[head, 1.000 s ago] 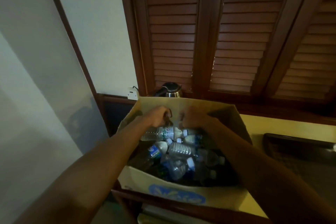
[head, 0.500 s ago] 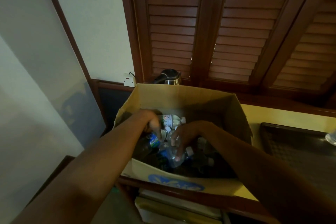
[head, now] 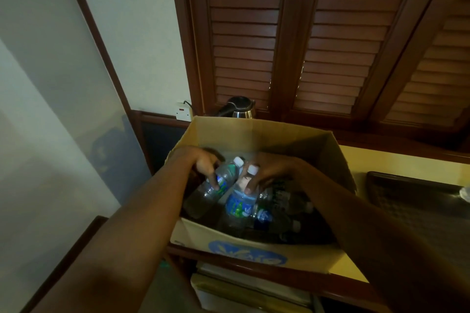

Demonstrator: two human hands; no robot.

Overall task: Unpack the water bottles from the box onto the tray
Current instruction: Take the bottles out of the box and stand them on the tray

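- A pale yellow counter [head: 396, 164] edged in dark wood is seen in dim light, with an open cardboard box [head: 256, 134] standing on its left end.
- A blue oval logo is printed on the near wall of the box.
- Inside the box, water bottles are piled on their sides and at angles, most of them in shadow.
- The left hand [head: 203, 165] is closed around a clear bottle with a green label [head: 225, 178], its white cap tilted up and toward the far wall.
- The right hand [head: 269, 171] is wrapped around the neck of a blue-labelled bottle [head: 240, 201], just below its white cap; the two caps lie close together.
- Both held bottles are within the box, among the others.
- A dark tray [head: 412, 208] with a textured bed sits on the counter to the right of the box, near it; a clear object at its right edge is cut off by the frame.
- Behind the box, a steel kettle [head: 240, 108] with a black lid stands against dark wooden louvred shutters [head: 330, 38].
- A white wall socket [head: 183, 112] with a plug is mounted left of the kettle, on a pale wall with dark wooden trim.
- Below the counter edge, a pale surface is partly visible; what it is cannot be told.
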